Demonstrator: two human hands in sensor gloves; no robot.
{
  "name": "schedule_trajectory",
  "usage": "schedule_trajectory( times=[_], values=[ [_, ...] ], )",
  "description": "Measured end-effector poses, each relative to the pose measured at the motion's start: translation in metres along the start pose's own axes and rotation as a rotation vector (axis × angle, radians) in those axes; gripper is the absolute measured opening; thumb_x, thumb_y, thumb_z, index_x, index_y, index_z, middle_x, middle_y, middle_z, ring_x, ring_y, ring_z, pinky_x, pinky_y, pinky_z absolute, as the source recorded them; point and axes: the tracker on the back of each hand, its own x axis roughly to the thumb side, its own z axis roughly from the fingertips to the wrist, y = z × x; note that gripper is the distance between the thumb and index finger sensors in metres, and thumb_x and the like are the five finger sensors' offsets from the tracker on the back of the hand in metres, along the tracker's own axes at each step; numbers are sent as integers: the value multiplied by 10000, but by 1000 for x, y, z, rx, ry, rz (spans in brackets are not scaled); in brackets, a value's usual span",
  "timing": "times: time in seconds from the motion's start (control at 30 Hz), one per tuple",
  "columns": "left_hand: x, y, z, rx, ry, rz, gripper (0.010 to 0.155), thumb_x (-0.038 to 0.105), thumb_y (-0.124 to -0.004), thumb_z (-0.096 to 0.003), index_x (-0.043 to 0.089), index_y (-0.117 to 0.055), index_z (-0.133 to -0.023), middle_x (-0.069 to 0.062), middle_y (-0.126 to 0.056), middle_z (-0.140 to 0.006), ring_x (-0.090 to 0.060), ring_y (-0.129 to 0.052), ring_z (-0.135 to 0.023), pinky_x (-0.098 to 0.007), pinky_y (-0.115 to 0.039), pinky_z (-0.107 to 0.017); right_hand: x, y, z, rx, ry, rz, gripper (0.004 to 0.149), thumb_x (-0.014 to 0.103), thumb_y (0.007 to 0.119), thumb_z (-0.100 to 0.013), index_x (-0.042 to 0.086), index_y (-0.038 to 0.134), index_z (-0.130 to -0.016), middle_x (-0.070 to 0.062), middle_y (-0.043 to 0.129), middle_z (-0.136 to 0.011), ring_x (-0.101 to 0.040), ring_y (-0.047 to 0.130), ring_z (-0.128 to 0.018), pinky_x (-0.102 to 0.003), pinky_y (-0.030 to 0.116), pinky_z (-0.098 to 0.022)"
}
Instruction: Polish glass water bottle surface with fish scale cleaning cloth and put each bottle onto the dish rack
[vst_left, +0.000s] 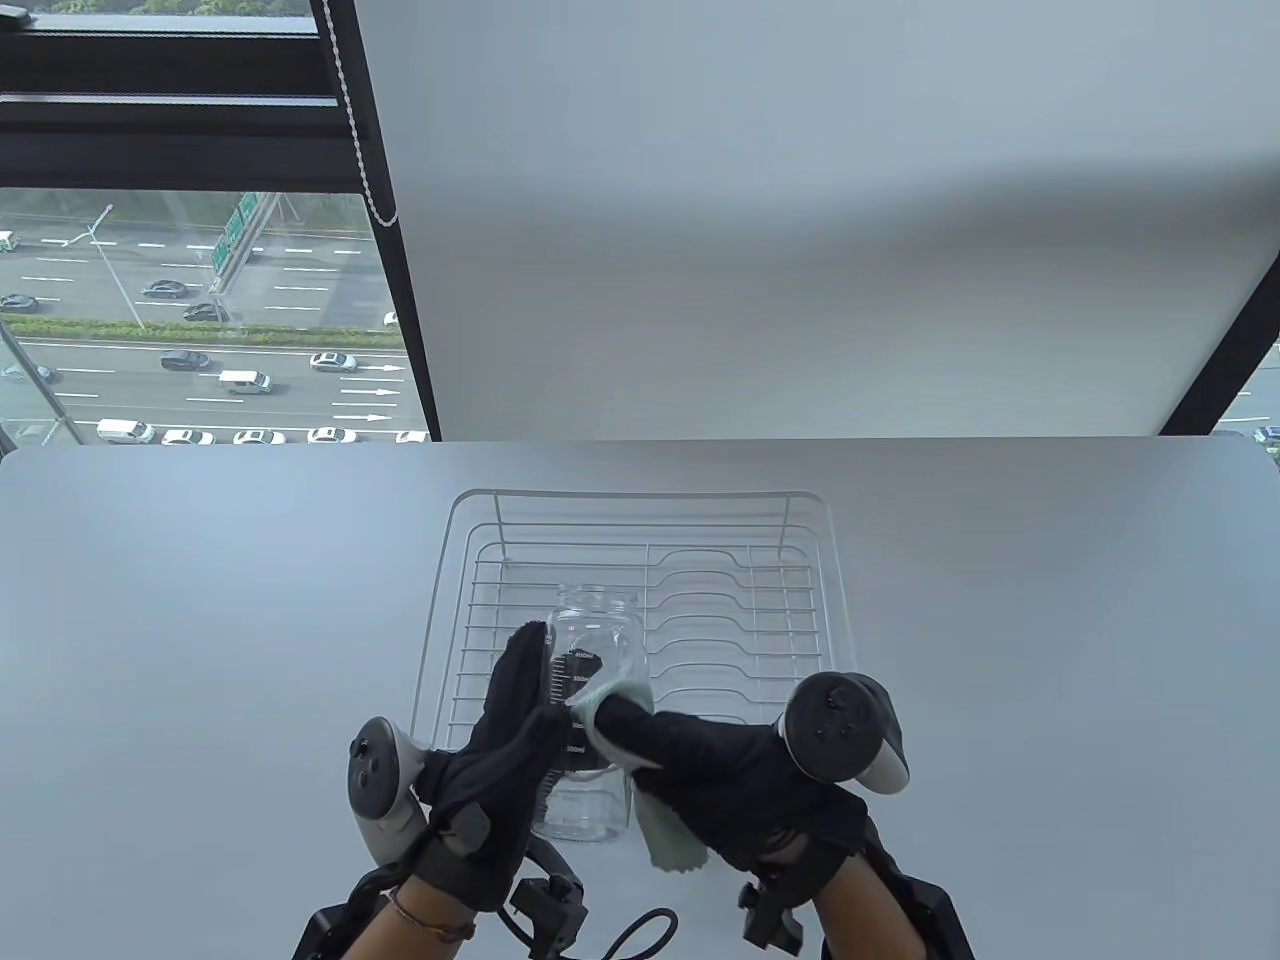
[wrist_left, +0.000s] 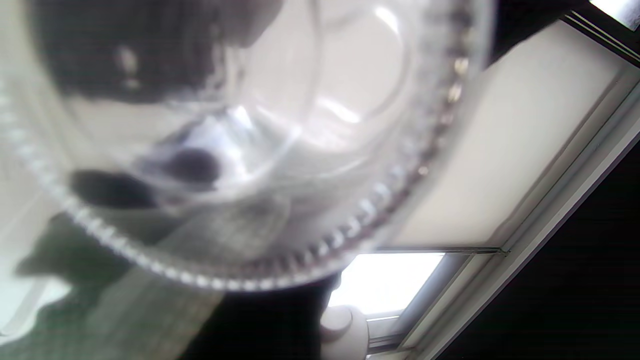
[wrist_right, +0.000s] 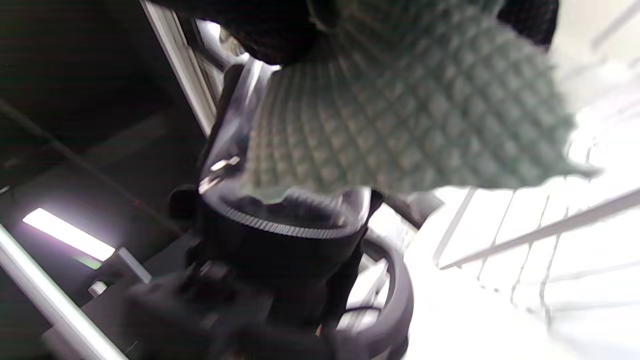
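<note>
**A:** Where are you in the job right now?

**B:** You're in the polishing step, as I read it. Your left hand (vst_left: 505, 745) holds the glass bottle (vst_left: 592, 715) from its left side, fingers laid up along the wall and the thumb across the front, wrapped round the glass. The bottle is upright, lifted above the near edge of the dish rack (vst_left: 640, 610) — whether its base touches anything I can't tell from above.

**A:** And the cloth?

**B:** Your right hand (vst_left: 720, 775) has the fish scale cleaning cloth (vst_left: 672, 838) bunched under its fingers and pressed against the bottle's right side; a loose corner hangs below your palm. In the right wrist view the scale pattern of the cloth (wrist_right: 400, 110) shows plainly, draped from the glove. The fingers look curled into the fabric, clamped on it rather than spread.

**A:** What does the left wrist camera give me?

**B:** Mostly the bottle's ridged base (wrist_left: 250, 150), blurred and very close. Nothing useful about your fingers there.

**A:** So what next?

**B:** My judgement: work the cloth round the rest of the wall, turning the bottle in your left hand so no face gets missed. Then set it on the rack's wires — keep the left grip firm, since smooth glass can slip, and lower it squarely so it doesn't tip between the bars.
</note>
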Motion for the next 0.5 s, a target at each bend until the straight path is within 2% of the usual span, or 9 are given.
schedule_trajectory(
  times=[0.07, 0.13, 0.17, 0.23, 0.27, 0.3, 0.4, 0.43, 0.5],
  values=[
    [-1, -4, 0, -38, 3, -14, 869, 526, -742, -543, 158, -216, -1128, -287, -394, -1115, -585, -767, -842, -632, -775, -576, -1, -4, 3, -89, 16, 11, 585, 358, 685, -577, 567, 413, -1052, -150, 815, -842, -316, 925, -616, -477, 821, -469],
    [0, -4, -1, -2, -32, -11, 859, 510, -747, -539, 146, -239, -1128, -292, -413, -1107, -594, -782, -825, -639, -786, -565, -2, -4, 2, 8, 10, -57, 580, 353, 684, -580, 583, 413, -1039, -164, 813, -813, -303, 931, -586, -466, 829, -446],
    [1, -2, 0, 6, -36, 6, 856, 507, -746, -540, 149, -237, -1127, -291, -407, -1106, -595, -778, -829, -639, -785, -571, 0, -3, 0, 101, -19, -103, 572, 331, 723, -567, 580, 488, -1025, -184, 833, -792, -321, 941, -564, -483, 832, -426],
    [2, 2, -1, 49, -63, 50, 855, 504, -758, -537, 149, -250, -1125, -292, -414, -1101, -598, -780, -825, -641, -788, -571, 2, 6, -3, 372, -12, -136, 556, 329, 722, -588, 589, 488, -1021, -181, 809, -813, -322, 927, -591, -482, 821, -450],
    [4, 5, -1, 60, -70, 48, 851, 506, -760, -538, 151, -257, -1125, -289, -416, -1102, -598, -777, -827, -640, -787, -573, 5, 11, -3, 444, -4, -149, 551, 323, 730, -582, 586, 508, -1013, -189, 812, -805, -326, 931, -586, -486, 824, -445],
    [5, 8, 0, 58, -72, 20, 849, 515, -757, -538, 154, -261, -1125, -285, -423, -1103, -590, -783, -829, -632, -794, -573, 8, 15, -5, 452, -11, -131, 552, 315, 741, -575, 575, 527, -1012, -197, 823, -793, -332, 939, -574, -491, 829, -435],
    [7, 7, 0, 41, -58, -21, 847, 527, -722, -544, 159, -227, -1124, -266, -388, -1127, -581, -763, -850, -622, -777, -587, 8, 13, -6, 378, -15, -69, 563, 323, 732, -581, 583, 501, -1023, -183, 822, -814, -337, 929, -599, -495, 817, -456],
    [8, 6, -1, 24, -55, -49, 846, 531, -714, -541, 161, -227, -1125, -259, -387, -1136, -576, -765, -854, -620, -776, -586, 7, 9, -5, 305, -16, -43, 569, 329, 722, -584, 589, 476, -1027, -177, 816, -822, -334, 923, -608, -492, 813, -462],
    [6, 2, -3, -42, -32, -78, 867, 532, -735, -530, 163, -226, -1126, -253, -381, -1144, -572, -763, -865, -613, -777, -590, 5, 1, -1, 82, -23, 0, 582, 338, 719, -575, 577, 456, -1036, -164, 834, -805, -323, 934, -588, -484, 824, -447]
  ],
)
